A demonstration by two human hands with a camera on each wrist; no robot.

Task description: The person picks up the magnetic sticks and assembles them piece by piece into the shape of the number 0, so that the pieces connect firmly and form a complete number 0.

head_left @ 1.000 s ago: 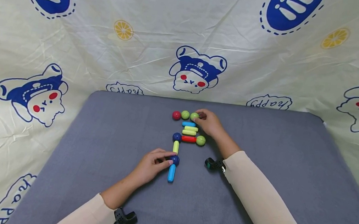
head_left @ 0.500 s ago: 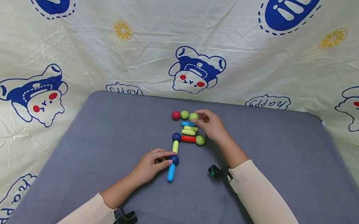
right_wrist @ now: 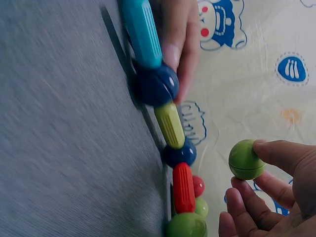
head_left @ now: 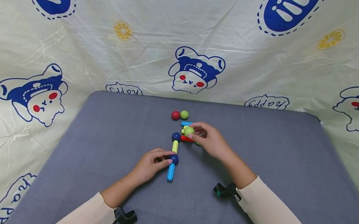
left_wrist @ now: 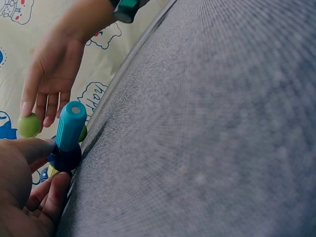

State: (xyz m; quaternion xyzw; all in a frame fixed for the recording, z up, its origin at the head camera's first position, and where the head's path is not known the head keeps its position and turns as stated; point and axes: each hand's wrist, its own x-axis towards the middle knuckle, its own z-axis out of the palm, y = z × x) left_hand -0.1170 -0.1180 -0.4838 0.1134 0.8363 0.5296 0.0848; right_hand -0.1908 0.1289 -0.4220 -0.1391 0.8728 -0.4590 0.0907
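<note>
My left hand (head_left: 152, 164) pinches the nearer dark blue ball (head_left: 174, 159) between thumb and fingers. From that ball a blue rod (head_left: 170, 172) points toward me, and a yellow rod (head_left: 175, 147) joins it to a second dark blue ball (head_left: 176, 137). A red rod (right_wrist: 183, 187) runs on from there to a green ball (right_wrist: 186, 226), mostly covered by my right hand in the head view. Held above the rods, a loose green ball (right_wrist: 247, 159) sits between the thumb and fingers of my right hand (head_left: 210, 139).
Toward the back of the grey table (head_left: 117, 121) lie a red ball (head_left: 175, 115) and another green ball (head_left: 184, 114). A loose blue rod (head_left: 186, 124) lies just in front of them, with yellow rods partly hidden by my right hand. A printed cloth hangs behind.
My right hand has taken the rightmost green ball from the back row and brought it nearer to me, over the loose rods. The left hand stays on its blue ball.
</note>
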